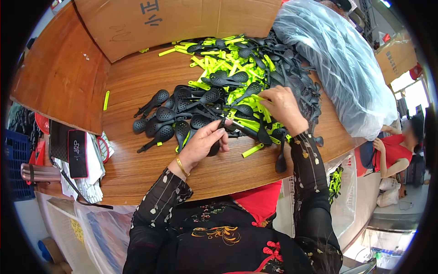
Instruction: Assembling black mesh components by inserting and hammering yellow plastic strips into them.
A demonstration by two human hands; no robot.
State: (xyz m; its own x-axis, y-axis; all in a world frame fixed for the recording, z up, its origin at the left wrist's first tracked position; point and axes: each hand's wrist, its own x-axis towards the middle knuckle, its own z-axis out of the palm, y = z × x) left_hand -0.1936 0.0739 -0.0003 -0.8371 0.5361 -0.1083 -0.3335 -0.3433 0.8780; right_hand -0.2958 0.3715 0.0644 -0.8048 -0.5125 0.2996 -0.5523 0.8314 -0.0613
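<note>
My left hand (203,142) is closed round a black spoon (213,149), whose bowl shows below the fingers and whose neck points up past the thumb. Over the heap, my right hand (282,106) has its fingers pinched on a lime-green handle (259,97); part of it is hidden by the hand. Many more lime-green handles (211,64) lie in a loose pile ahead of both hands. Black slotted spoons (165,113) are gathered left of them, some with perforated bowls. A dark ladle-like spoon (281,162) lies below my right wrist.
A cardboard box (182,23) stands behind the heap, with a wooden panel (59,73) at left. A large clear plastic bag (333,68) bulges at right. A phone (77,154) and papers lie near the left edge. Another person (394,155) sits at far right.
</note>
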